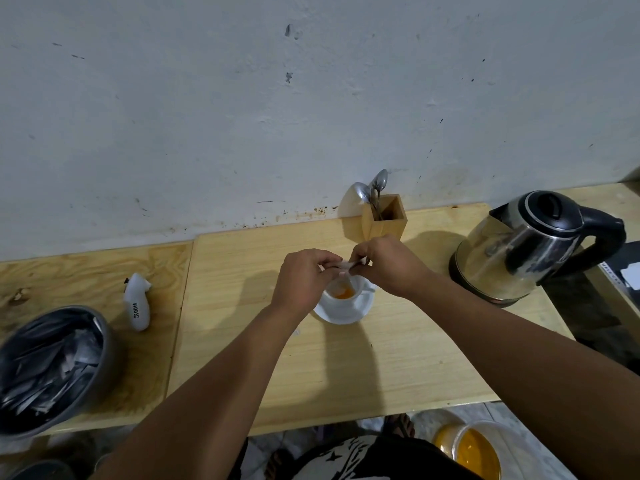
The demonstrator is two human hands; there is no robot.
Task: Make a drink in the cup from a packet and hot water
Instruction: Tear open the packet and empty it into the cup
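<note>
Above the cup (pixel 341 299): we pinch the packet (pixel 344 265) in both hands.
Left grip (pixel 304 277): closed on packet.
Right grip (pixel 388 263): closed on packet.
Cup: orange powder inside.

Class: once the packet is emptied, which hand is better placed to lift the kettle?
Probably the right hand: the kettle stands on its side, handle pointing away from the cup; the left hand would cross over.
</note>
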